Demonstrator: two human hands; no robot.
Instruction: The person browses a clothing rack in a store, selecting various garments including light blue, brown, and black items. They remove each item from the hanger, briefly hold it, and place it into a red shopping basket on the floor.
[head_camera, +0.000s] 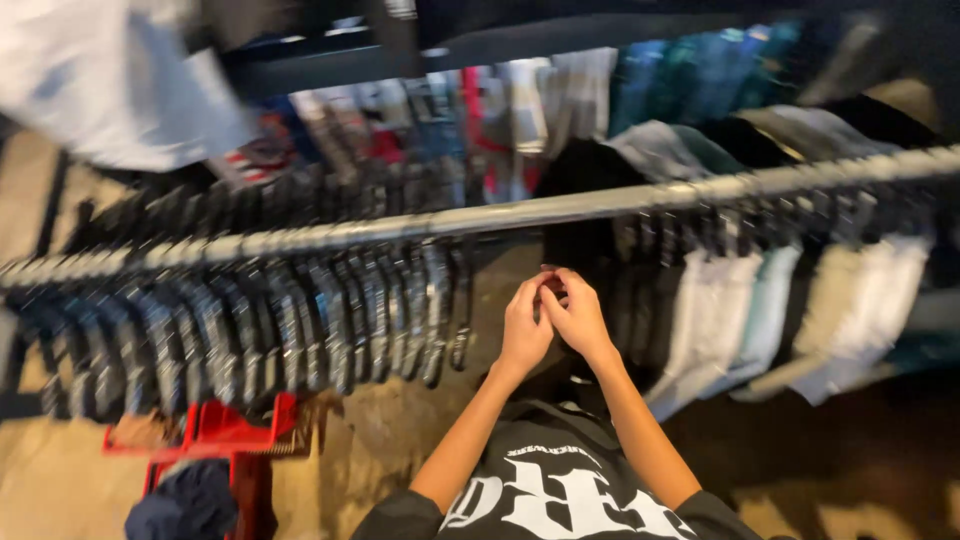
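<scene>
Just below the long silver metal clothes rail (520, 212), the person's left hand (524, 330) and right hand (577, 318) meet, fingertips pressed together around something small and dark. Both grips are nearly shut, fingers curled inward, but the blur hides what exactly they pinch; it seems to be the top of a black garment (585, 170) hanging at the rail directly above the hands. Left of the hands, a dense row of empty black plastic hangers (290, 320) hangs from the rail. Right of them, pale white and mint shirts (740, 310) hang below the rail. Behind the rail, a second row of coloured folded clothes (560, 100) shows. Below the hangers, at lower left, stands a red plastic frame (235, 435). The person's black shirt with large white lettering (560, 490) fills the bottom edge.
</scene>
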